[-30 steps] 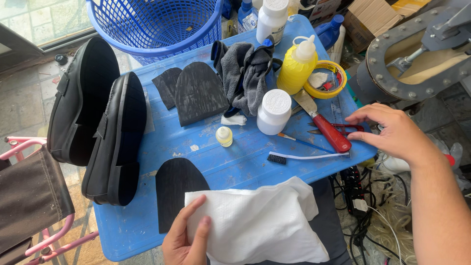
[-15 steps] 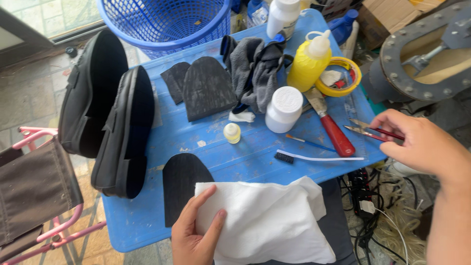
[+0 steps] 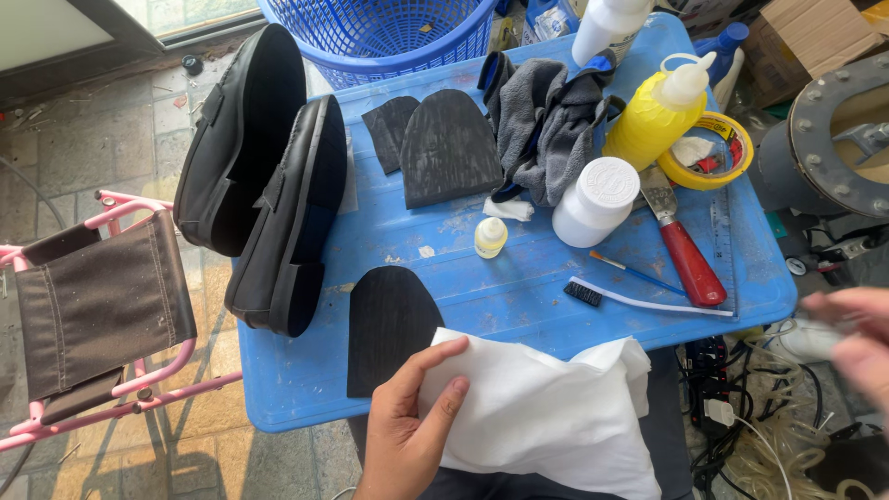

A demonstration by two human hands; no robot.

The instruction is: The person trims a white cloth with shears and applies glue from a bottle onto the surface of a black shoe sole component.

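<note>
Left hand [image 3: 412, 421] lies flat with the fingers spread on a white cloth [image 3: 546, 417], pinning its near-left edge; thumb up, not pinching, just pressing. The cloth sits at the front lip of the blue counter [image 3: 519, 287], partly draped off it toward the person. It looks light, soft and limp, so it will crumple and slide on that smooth plastic top; best taken by a bunched corner or fold.

Right hand [image 3: 857, 338] is off the counter's right edge, blurred, and I cannot tell whether it is open or closed.

Just left of the cloth lies a black rubber sole piece [image 3: 389, 319], thin, stiff-looking and matte. Farther back from the cloth sits a small brush [image 3: 639, 299] with a slim white handle, and a red-handled scraper [image 3: 681, 245].
</note>
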